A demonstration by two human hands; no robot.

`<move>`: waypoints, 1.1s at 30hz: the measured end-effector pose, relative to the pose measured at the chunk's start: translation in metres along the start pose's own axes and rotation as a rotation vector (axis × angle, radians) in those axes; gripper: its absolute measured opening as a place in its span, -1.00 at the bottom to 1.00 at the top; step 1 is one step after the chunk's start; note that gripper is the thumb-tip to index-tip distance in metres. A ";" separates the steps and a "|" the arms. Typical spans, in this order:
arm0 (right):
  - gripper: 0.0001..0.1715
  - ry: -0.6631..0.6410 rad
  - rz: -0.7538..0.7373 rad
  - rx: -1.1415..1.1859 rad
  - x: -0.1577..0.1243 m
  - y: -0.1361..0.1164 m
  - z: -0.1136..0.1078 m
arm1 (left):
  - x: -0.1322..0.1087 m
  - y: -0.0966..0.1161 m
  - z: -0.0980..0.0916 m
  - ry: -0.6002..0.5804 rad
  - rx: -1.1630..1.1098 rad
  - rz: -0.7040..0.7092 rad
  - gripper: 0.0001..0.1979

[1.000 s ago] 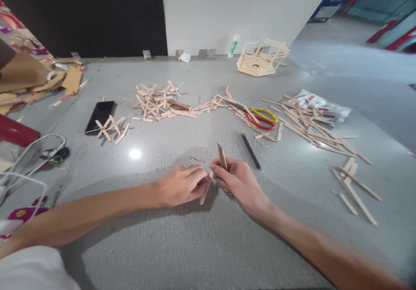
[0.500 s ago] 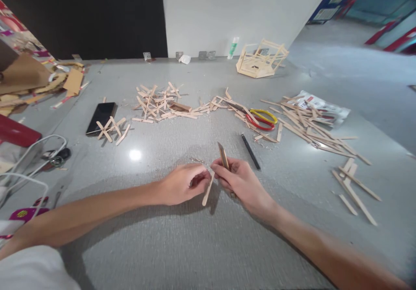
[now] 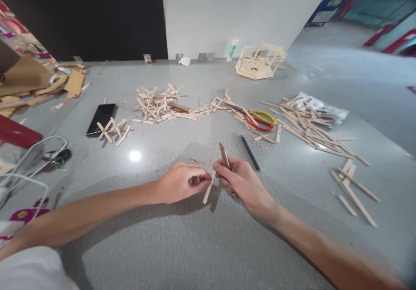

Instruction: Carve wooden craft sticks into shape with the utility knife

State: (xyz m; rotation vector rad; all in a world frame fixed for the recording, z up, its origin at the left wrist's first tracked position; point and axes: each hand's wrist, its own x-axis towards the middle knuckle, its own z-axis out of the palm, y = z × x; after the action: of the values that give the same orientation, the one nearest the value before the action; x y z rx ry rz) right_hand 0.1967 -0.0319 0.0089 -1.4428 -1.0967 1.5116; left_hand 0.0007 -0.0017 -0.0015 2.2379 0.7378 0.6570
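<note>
- A flat wooden stick [image 3: 208,188] is pinched at its upper end between the left hand [image 3: 180,181] and the right hand [image 3: 242,181], near the middle of the grey worktop [image 3: 201,246]; its lower end slants down towards the near edge.
- The fingers of the left hand are curled narrowly around the stick's top end, with the knuckles resting low over the worktop.
- A craft knife [image 3: 224,156] is gripped in the closed fingers of the right hand, its tip pointing up and away, just beside the stick.
- A black pen [image 3: 250,152] lies on the worktop just to the far right of the right hand, apart from it.
- Red and yellow scissors [image 3: 261,119] are seen farther off, touching a scatter of long sticks [image 3: 312,129] that spreads to the right over a plastic packet [image 3: 321,108].
- A pile of short stick offcuts [image 3: 162,103] is spread across the far middle of the worktop.
- A black phone [image 3: 102,118] lies at the far left, with a small crossed-stick assembly [image 3: 112,129] resting partly on it.
- A hexagonal stick frame [image 3: 260,61] stands at the far edge by the wall, with a glue tube [image 3: 232,49] just to its left.
- A few loose sticks [image 3: 352,190] lie well apart at the right.
</note>
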 end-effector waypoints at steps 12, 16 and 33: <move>-0.61 -0.011 0.003 0.039 0.000 0.008 0.006 | -0.001 0.000 0.001 -0.024 0.022 -0.055 -0.89; -0.61 -0.024 0.021 0.053 -0.001 0.008 0.007 | -0.002 0.001 0.001 -0.050 -0.016 -0.075 -0.91; -0.48 -0.079 -0.004 0.081 0.002 0.002 -0.002 | 0.005 0.005 -0.009 -0.080 -0.427 -0.376 -0.84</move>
State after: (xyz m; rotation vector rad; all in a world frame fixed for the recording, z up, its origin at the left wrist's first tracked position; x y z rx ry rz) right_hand 0.1986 -0.0303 0.0068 -1.3356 -1.0719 1.6034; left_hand 0.0003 0.0024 0.0091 1.6704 0.8585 0.4817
